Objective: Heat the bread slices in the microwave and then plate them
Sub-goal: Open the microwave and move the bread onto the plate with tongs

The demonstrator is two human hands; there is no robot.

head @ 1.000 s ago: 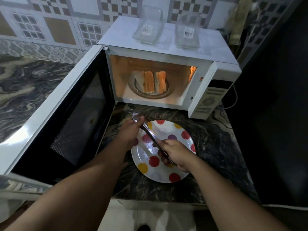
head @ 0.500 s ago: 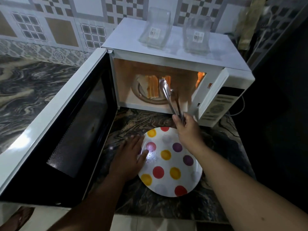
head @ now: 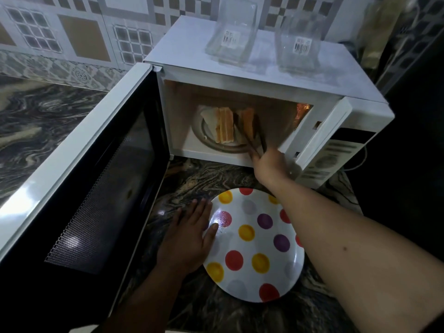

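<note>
The tongs (head: 254, 138) were blurry, so I could not tell if their tips were touching the bread slices (head: 225, 124) or only near them. The right hand (head: 271, 164) covered the back end of the tongs. The front wall of the microwave (head: 240, 92) hid the far part of the round tray (head: 216, 143) under the bread. The buttons on the microwave's panel were too small and smeared to read. The labels on the two glass dishes (head: 231, 32) on top could not be read, and the picture's top edge cut those dishes off. The right arm covered the right rim of the spotted plate (head: 252, 248). The left hand (head: 189, 234) hid part of its left rim.
</note>
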